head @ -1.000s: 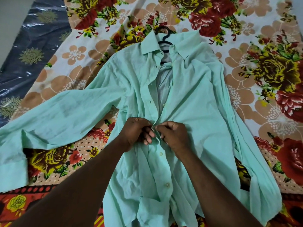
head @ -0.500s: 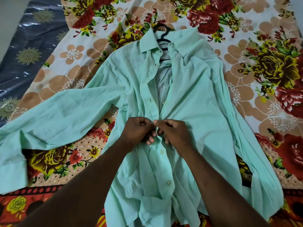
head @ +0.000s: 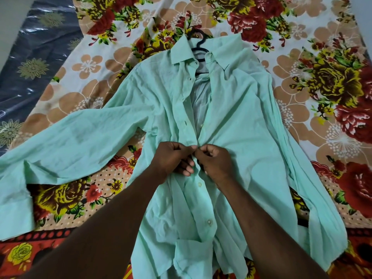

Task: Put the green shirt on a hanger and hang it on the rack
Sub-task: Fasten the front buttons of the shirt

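The green shirt [head: 231,127] lies face up on the flowered bed sheet [head: 322,93], with its collar beyond the fingers and its hem on the near side of them. The left hand [head: 173,158] and right hand [head: 216,162] meet at mid-chest, and the fingers of each are curled, pinching one edge of the front opening. We judge the step in hand to be buttoning the shirt over the hanger [head: 198,48], whose black hook pokes out past the collar, well beyond the fingers. Next we would seat this button, then lift by the hook. No rack shows. We count one shirt, one hanger, two hands and two buttons [head: 199,184] just nearer than the fingers.
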